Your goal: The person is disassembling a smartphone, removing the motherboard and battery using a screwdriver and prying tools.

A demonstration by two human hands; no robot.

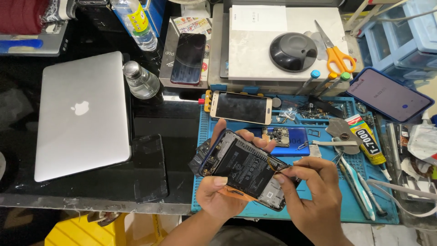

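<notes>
We observe the left hand [218, 193] grasping an opened phone [246, 171] above the blue mat [318, 200]; the right hand [314, 187] pinches a part at its edge.

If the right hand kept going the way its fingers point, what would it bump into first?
The right hand points left, fingertips already at the opened phone held by the left hand. It would likely meet that phone's battery area first.

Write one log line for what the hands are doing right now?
left hand: holds opened phone | right hand: pinches at phone's right edge | under: blue mat | nearby: glue tube
</notes>
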